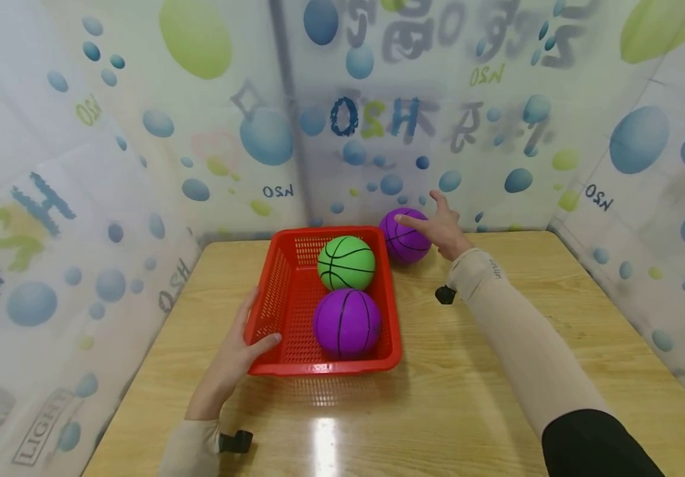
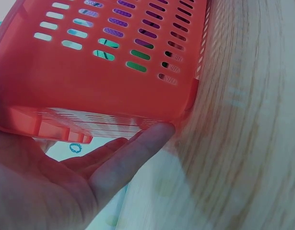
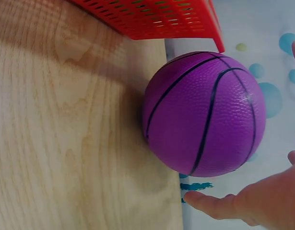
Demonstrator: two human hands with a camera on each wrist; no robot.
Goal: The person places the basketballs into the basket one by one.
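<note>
A red plastic basket [image 1: 324, 368] with slotted walls stands on the table. My left hand [image 1: 232, 358] holds it at the left front corner, thumb over the rim and fingers along the outer wall. Inside, a green basketball [image 1: 346, 264] lies behind a purple basketball [image 1: 347, 323], both toward the right wall. Another purple basketball [image 1: 407, 246] sits outside, by the basket's back right corner. My right hand [image 1: 442, 230] reaches over it with fingers spread. In the right wrist view, fingers show around the outside purple ball [image 3: 205, 115], not curled round it.
The wooden table [image 1: 497, 411] extends to both sides and in front of the basket. A printed curtain [image 1: 354, 165] hangs along the table's back edge, close behind the outside ball, with similar sheets left and right. A small black device [image 1: 445, 294] hangs under the right wrist.
</note>
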